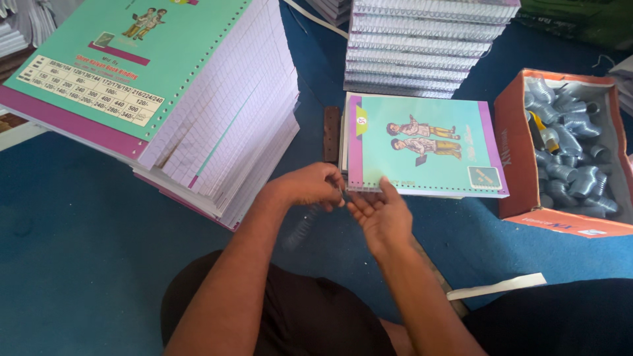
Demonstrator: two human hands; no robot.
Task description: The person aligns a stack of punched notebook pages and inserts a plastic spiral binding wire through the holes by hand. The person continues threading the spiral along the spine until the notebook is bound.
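A teal and purple notebook [422, 142] lies in front of me on the blue floor, its punched near edge toward me. My left hand [306, 186] pinches the end of a clear spiral coil [300, 227] at the notebook's near left corner. My right hand [379, 214] is palm up just below that edge, thumb touching the cover and fingers by the coil end. The coil hangs blurred under my left hand.
A tall slanted stack of unbound punched notebooks [198, 105] fills the left. A pile of bound notebooks [422, 46] stands behind. An orange cardboard box [514, 132] of rolled clear coils sits at right. A dark metal bar [331, 134] lies beside the notebook.
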